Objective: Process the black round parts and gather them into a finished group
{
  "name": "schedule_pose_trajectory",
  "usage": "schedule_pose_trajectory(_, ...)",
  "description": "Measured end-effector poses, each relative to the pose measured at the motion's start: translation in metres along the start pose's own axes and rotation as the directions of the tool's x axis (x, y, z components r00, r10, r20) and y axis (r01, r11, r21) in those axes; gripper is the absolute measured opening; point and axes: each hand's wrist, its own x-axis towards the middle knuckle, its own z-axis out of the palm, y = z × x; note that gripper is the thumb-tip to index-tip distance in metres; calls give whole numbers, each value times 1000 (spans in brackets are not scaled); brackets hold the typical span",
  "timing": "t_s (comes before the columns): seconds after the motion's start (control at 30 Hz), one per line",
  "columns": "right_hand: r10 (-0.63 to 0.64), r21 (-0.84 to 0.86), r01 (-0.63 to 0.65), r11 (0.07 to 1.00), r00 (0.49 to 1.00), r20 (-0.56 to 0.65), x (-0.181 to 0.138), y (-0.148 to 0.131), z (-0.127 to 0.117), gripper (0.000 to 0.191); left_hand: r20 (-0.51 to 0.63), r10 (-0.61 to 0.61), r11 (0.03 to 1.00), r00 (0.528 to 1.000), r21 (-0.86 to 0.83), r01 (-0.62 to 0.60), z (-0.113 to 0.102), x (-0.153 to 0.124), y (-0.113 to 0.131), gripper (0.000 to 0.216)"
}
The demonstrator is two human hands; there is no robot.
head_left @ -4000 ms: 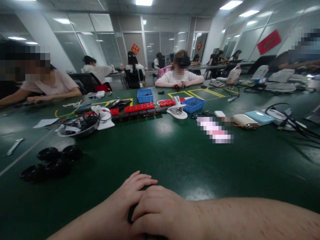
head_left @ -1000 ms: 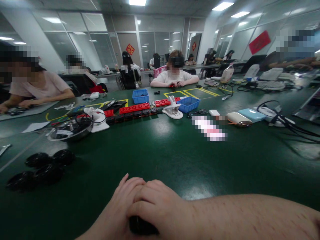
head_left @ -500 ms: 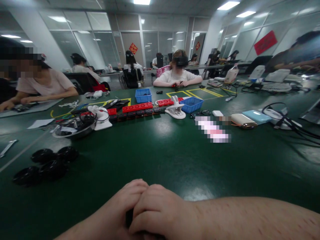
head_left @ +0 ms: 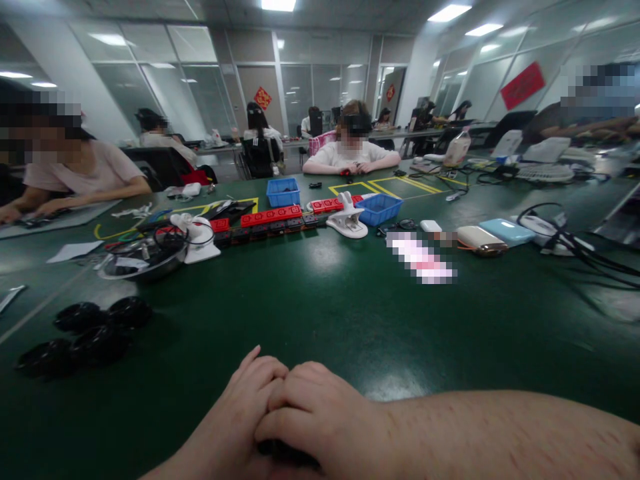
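My left hand (head_left: 253, 397) and my right hand (head_left: 323, 413) meet at the bottom middle of the view, low over the near side of the green table (head_left: 225, 293). The right hand's fingers are curled over against the left hand. One left fingertip sticks up a little while its other fingers stay bent. Under the right hand a small black thing (head_left: 290, 453) shows in part; my hands cover most of it, so its kind cannot be told. Several glossy black round pieces (head_left: 103, 343) lie to the left of my hands.
Farther back stand a metal bowl (head_left: 150, 270) of small parts, red power strips (head_left: 273, 217), a white clip base (head_left: 347, 223) and blue baskets (head_left: 379, 210). A beige power bank (head_left: 481, 240) lies at right beside black cables (head_left: 575, 237). Other people sit around the table.
One left fingertip has risen, and the dark gap between my hands has closed. More of the black thing shows below the right hand. The whole view has shifted slightly.
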Motion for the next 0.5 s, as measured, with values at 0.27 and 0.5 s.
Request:
schedule_pose_trajectory(0.27,-83,72,87,994,995,-57,-1,1,-3,12,17,116,977,993,-180,-111,-8,0,-1,26)
schedule_pose_trajectory(0.5,-186,140,190,972,982,-40,-3,6,2,22,26,153,982,988,-116,-149,-1,0,-5,59)
